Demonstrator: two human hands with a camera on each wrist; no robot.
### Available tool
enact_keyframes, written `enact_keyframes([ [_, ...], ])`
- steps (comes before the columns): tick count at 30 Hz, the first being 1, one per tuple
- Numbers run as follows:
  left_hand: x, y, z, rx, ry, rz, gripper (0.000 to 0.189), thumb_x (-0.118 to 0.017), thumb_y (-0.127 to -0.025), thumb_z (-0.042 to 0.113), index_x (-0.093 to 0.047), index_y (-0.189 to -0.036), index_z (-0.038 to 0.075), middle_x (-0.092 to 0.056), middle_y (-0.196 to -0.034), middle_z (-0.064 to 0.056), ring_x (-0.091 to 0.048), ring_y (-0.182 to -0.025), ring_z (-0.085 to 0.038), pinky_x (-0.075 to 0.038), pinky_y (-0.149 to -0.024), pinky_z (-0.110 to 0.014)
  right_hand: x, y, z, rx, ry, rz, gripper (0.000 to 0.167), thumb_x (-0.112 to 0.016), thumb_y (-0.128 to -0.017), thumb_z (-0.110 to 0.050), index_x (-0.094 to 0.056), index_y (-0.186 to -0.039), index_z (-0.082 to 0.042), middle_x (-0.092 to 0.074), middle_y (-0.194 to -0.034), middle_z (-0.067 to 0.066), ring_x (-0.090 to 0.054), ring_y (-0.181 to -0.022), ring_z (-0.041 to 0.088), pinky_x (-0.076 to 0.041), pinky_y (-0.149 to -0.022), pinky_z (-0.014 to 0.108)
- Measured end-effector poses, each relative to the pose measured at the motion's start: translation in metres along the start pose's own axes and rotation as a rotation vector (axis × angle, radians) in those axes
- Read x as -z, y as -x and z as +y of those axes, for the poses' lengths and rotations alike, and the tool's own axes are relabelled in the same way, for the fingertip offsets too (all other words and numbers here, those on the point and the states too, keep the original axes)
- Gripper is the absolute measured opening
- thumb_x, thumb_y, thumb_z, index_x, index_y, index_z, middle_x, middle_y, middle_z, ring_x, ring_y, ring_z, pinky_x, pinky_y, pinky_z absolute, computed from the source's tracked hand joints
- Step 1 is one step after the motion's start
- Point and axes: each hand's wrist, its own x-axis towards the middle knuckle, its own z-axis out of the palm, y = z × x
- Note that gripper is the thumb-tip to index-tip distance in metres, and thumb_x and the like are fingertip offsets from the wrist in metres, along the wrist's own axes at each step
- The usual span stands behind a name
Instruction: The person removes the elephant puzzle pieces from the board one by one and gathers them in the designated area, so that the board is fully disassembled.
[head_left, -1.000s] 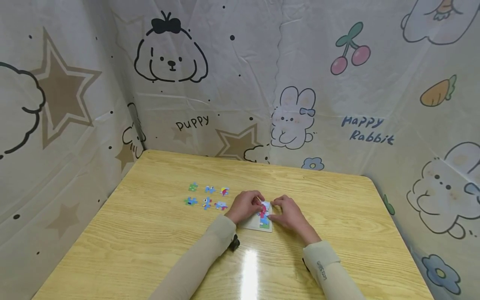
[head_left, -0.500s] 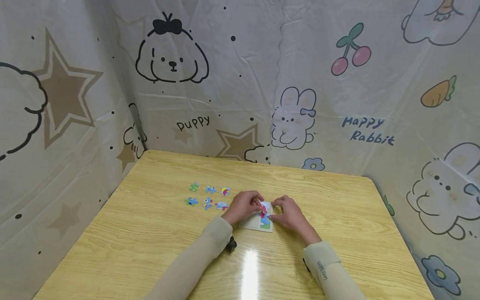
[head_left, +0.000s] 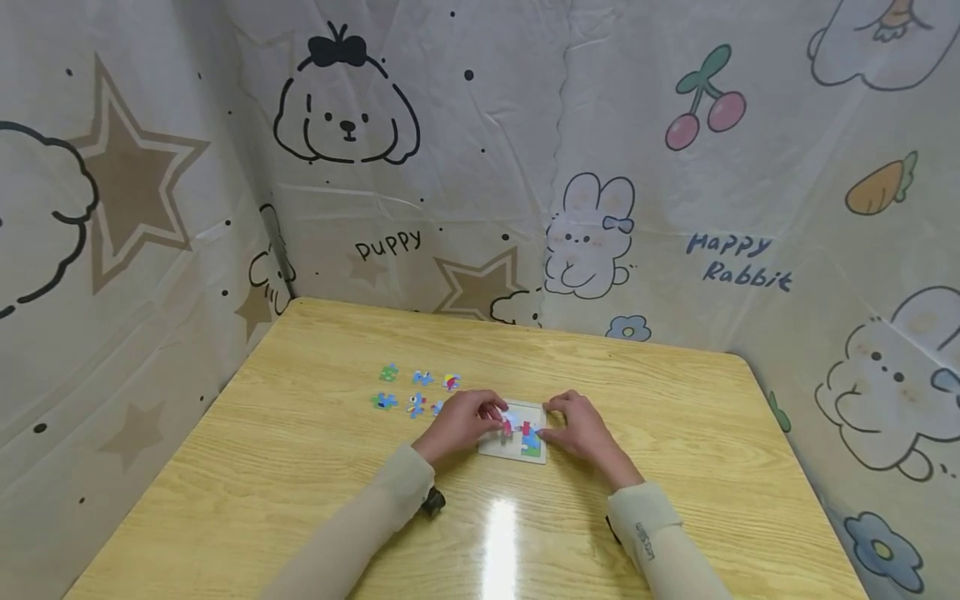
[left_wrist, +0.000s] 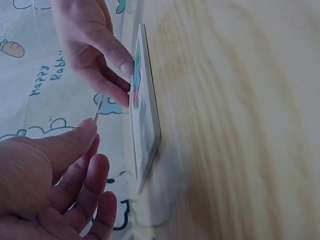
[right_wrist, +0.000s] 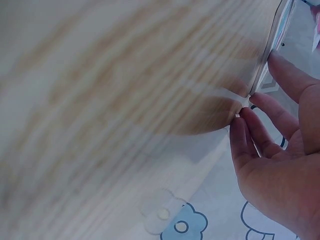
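Note:
My left hand (head_left: 459, 423) pinches a jigsaw piece (head_left: 508, 422), pink and white, between thumb and fingertips. In the left wrist view the piece (left_wrist: 99, 108) appears edge-on, raised apart from the board. Below it lies a pale puzzle board (head_left: 498, 448), with joined blue, green and red pieces (head_left: 531, 442) at its lower right. My right hand (head_left: 583, 427) rests at the board's right side. Its thumb (right_wrist: 287, 72) touches the board's edge and its fingers touch the tabletop near the corner, as the right wrist view shows.
Left of the board, several loose jigsaw pieces (head_left: 388, 372) lie in two rows; my left hand partly covers one of them. The wooden table (head_left: 660, 392) meets printed cloth walls (head_left: 480, 150) at the back and sides.
My left hand has moved left and lifted the pink and white piece away from the board's upper right, baring the board there. The right hand stays in place.

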Motion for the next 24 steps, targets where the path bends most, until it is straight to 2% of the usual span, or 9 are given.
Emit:
enact_keyframes([
  [9,0.020,0.031,-0.015,0.006,-0.006,0.034,0.017,-0.077,-0.094,0.013,-0.076,-0.111,0.012,-0.071,-0.089,0.007,-0.061,-0.082,-0.008,-0.052,-0.076,-0.026,0.001,0.002,-0.004,-0.030,-0.024,-0.005,0.050,-0.081,-0.091,-0.020,-0.067,-0.135,0.000,-0.058,-0.138,0.019,-0.053,-0.129,0.039,-0.044,-0.112,0.056],
  [19,0.036,0.057,-0.032,-0.010,-0.056,0.079,0.019,-0.079,-0.091,0.010,-0.076,-0.109,0.008,-0.073,-0.087,0.006,-0.063,-0.080,-0.005,-0.054,-0.076,-0.025,0.000,0.000,-0.003,-0.028,-0.022,-0.008,0.051,-0.082,-0.091,-0.021,-0.067,-0.135,-0.001,-0.057,-0.139,0.019,-0.053,-0.129,0.039,-0.044,-0.112,0.055],
  [24,0.042,0.066,-0.039,0.022,-0.068,0.081,0.019,-0.080,-0.090,0.011,-0.076,-0.109,0.009,-0.072,-0.088,0.006,-0.064,-0.081,-0.005,-0.055,-0.078,-0.025,0.000,0.000,-0.003,-0.035,-0.024,-0.004,0.050,-0.082,-0.091,-0.020,-0.067,-0.135,-0.001,-0.057,-0.139,0.019,-0.053,-0.129,0.039,-0.044,-0.112,0.056],
])
